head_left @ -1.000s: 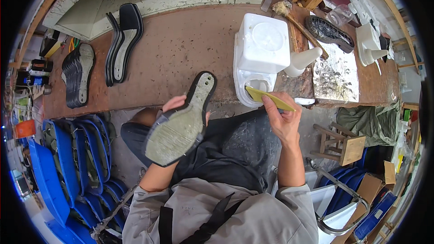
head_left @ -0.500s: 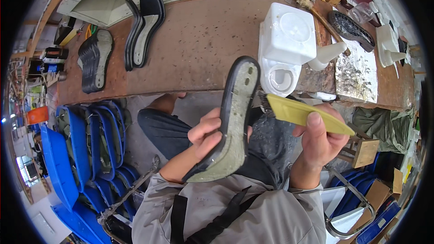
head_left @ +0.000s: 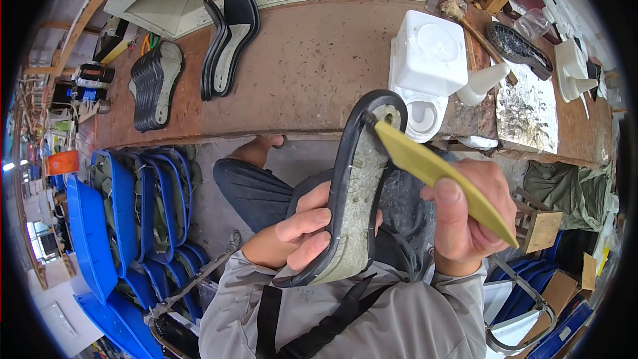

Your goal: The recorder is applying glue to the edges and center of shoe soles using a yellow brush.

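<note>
A shoe sole (head_left: pixel 359 186) with a black rim and a greyish inner face is held over my lap. My left hand (head_left: pixel 306 229) wraps round it at the middle, fingers on its left edge and a fingertip showing at the right edge. My right hand (head_left: pixel 468 209) is closed on a flat yellow-handled brush (head_left: pixel 432 169). The brush's dark bristles, mostly hidden by the handle, meet the inner face near the sole's top end, beside the holes there.
On the brown workbench (head_left: pixel 299 60) ahead lie stacked soles (head_left: pixel 156 86) and more soles (head_left: pixel 229 43). A white plastic container (head_left: pixel 428 53) stands to the right, near a nozzle-shaped white piece (head_left: pixel 482 83) and a dark sole (head_left: pixel 518 50). Blue trays (head_left: pixel 90 233) are piled at left.
The brush has moved left and up onto the upper end of the sole, its handle now tilting more steeply. The sole has shifted slightly right and turned. The view has shifted a little.
</note>
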Available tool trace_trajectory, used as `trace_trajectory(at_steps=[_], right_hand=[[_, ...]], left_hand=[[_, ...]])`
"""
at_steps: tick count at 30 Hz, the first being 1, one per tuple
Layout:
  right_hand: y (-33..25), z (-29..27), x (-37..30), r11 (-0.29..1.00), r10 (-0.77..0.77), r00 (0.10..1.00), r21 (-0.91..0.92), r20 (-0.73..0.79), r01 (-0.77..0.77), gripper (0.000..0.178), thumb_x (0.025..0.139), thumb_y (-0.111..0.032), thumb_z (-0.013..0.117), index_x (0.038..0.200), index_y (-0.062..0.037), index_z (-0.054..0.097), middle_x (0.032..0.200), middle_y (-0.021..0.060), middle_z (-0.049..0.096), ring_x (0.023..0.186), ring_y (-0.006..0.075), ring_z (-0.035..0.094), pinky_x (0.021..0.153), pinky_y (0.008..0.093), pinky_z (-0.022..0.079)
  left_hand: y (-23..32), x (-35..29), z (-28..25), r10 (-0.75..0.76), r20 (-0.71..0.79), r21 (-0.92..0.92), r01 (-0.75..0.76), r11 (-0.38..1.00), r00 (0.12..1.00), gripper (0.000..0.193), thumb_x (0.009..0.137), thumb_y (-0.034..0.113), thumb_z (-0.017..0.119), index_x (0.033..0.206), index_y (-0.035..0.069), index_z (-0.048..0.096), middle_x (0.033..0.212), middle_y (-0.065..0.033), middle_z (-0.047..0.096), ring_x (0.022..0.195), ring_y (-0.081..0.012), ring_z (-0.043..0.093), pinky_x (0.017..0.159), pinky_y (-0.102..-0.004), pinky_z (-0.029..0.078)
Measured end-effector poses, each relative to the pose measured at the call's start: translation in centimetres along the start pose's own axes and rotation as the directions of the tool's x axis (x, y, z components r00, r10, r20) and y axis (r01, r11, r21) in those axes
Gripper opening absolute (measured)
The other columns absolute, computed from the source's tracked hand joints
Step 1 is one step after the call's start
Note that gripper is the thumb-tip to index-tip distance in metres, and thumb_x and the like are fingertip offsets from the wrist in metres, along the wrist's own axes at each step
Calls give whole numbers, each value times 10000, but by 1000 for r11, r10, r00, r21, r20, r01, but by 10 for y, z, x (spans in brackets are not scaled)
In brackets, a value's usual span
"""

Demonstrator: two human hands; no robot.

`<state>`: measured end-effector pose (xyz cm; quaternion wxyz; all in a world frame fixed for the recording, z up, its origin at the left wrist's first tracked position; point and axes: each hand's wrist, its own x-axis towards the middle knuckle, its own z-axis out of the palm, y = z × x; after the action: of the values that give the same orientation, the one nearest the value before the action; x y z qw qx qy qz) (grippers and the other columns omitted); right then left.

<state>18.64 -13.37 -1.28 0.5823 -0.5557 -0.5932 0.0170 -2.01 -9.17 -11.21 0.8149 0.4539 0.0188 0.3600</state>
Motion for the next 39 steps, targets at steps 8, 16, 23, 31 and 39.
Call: trace_trajectory(at_steps=[8,16,23,31,39], right_hand=[[-3,2,-9,986,-39,999,165,36,32,178,669,10,725,813,75,641,653,145,634,487,218,606,425,282,469],[-12,-2,-19,966,11,998,258,69,-29,169,674,-8,724,797,69,638,646,144,632,470,212,606,417,278,480],[-15,-7,-26,940,63,993,328,103,-94,157,672,-16,722,779,66,641,633,143,629,458,202,599,420,268,483],[-18,-11,-31,914,33,986,394,161,-95,175,669,-25,734,781,70,638,617,135,621,466,197,604,421,272,486],[-26,-13,-43,918,-31,993,396,116,-18,188,680,-40,737,774,73,620,616,130,613,456,191,595,405,293,500]], left_hand=[[-27,30,18,680,81,649,-557,519,729,501,757,-66,612,1148,-17,301,1204,-282,362,800,-461,576,562,-416,594],[-26,33,18,791,138,802,-536,264,596,528,713,-89,654,1118,-16,323,1180,-240,352,800,-475,573,583,-438,593],[-20,30,13,723,131,807,-497,320,678,524,708,-84,659,1118,-19,340,1186,-230,353,815,-492,570,631,-474,586],[-18,63,15,838,300,832,-555,3,455,545,694,-78,680,1114,-31,335,1149,-268,394,745,-442,597,590,-441,573],[-13,67,3,798,399,743,-669,6,451,591,647,-99,714,1092,-34,332,1158,-260,382,712,-424,606,567,-435,577]])
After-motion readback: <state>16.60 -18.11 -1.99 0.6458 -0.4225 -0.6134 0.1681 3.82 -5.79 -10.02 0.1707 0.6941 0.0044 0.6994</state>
